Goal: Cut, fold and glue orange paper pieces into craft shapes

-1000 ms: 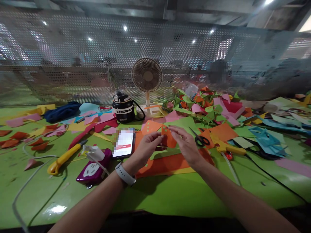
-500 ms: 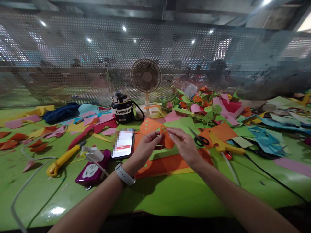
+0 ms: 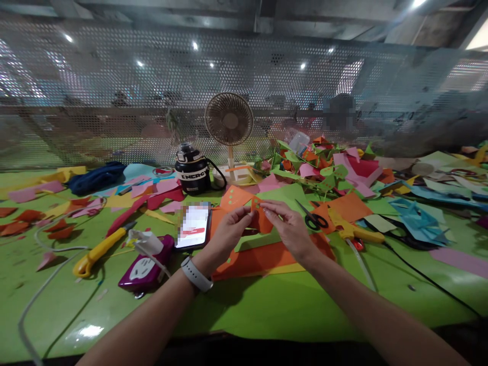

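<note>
Pinches a small orange paper piece [image 3: 261,222] with green spots, holding it up over the overlapping orange and green sheets [image 3: 274,257] on the table [image 3: 244,310]. Grips its left edge between thumb and fingers of the left hand [image 3: 231,230], its right edge in the fingertips of the right hand [image 3: 291,230]. Wears a pale watch band [image 3: 196,274] on the left wrist. Has a lit phone [image 3: 194,227] near the left hand, dark-handled scissors [image 3: 316,221] and a yellow glue gun [image 3: 356,233] beyond the right

matt paper piece [image 3: 262,223], smooth glossy tabletop [image 3: 263,305]
</note>
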A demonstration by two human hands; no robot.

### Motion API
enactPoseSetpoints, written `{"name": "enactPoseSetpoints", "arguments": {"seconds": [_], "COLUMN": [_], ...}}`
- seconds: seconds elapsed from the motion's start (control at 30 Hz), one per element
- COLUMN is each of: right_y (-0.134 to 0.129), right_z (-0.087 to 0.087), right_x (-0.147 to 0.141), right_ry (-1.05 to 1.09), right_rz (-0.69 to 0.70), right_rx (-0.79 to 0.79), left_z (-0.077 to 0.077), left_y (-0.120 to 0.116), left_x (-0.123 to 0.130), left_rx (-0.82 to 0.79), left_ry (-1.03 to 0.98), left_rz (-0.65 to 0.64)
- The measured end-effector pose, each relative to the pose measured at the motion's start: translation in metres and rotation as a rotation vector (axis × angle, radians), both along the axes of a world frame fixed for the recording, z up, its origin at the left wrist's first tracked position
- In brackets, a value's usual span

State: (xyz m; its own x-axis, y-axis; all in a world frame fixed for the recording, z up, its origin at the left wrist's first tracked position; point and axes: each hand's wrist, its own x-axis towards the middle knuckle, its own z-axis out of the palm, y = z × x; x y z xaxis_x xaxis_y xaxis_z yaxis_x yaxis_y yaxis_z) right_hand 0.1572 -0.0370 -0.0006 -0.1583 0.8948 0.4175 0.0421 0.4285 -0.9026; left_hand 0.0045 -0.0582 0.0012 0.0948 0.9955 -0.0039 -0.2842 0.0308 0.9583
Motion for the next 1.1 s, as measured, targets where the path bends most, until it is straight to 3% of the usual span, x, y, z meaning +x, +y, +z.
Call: {"name": "enactPoseSetpoints", "arguments": {"seconds": [0.5, 0.73, 1.1], "right_y": [0.007, 0.006, 0.013], "right_z": [-0.004, -0.009, -0.012], "right_x": [0.0, -0.004, -0.005], "right_ry": [0.076, 0.037, 0.102], "right_rz": [-0.087, -0.065, 0.001], "right_rx": [-0.069, -0.027, -0.128], "left_z": [0.001, -0.003, -0.015], "left_y": [-0.003, -0.006, 0.0], "left_x": [0.004, 0.012, 0.01], "left_rx": [0.02, -0.203, -0.033], "left_ry": [-0.01, -0.1, -0.01], "left_rz": [0.0, 0.189, 0.193]}}
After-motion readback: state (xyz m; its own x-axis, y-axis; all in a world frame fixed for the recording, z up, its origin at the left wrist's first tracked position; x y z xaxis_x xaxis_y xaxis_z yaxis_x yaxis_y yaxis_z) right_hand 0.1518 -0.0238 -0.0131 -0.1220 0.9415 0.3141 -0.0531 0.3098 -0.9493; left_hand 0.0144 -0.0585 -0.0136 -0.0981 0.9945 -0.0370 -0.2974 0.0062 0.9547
